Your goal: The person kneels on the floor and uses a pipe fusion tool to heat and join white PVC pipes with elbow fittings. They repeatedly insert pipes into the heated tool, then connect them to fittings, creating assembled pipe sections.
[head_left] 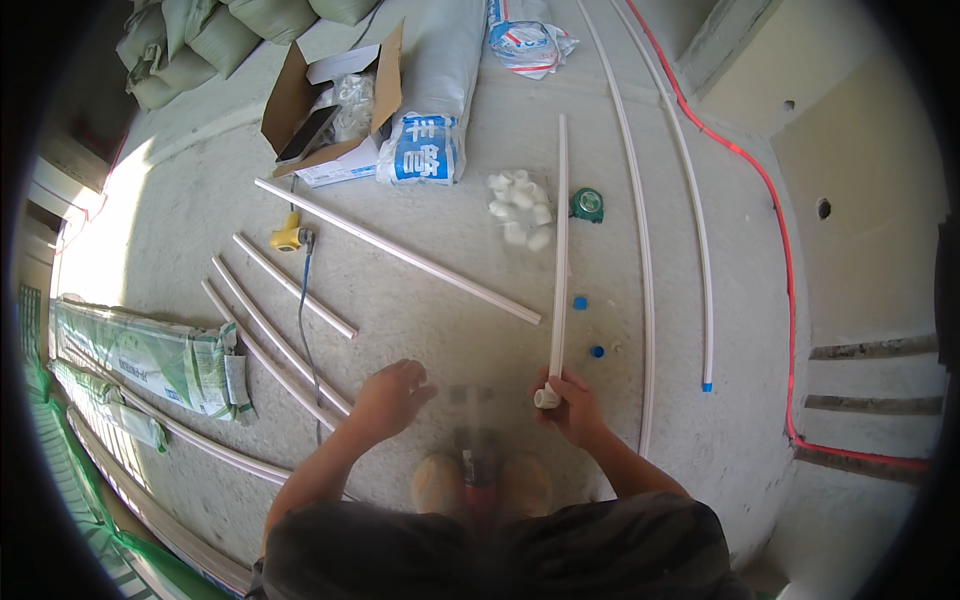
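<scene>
right hand fingers clenched on one white pipe, left hand loosely curled, two blue caps nearby

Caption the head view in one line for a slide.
Right hand grips a fitting-capped white pipe over a concrete floor; left hand hovers beside a blurred red tool.

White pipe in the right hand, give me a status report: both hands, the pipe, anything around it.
Right hand gripping white pipe at its fitted near end. Left hand free, slightly closed, off the pipe. Blue caps and bag of white fittings lie beside it.
</scene>
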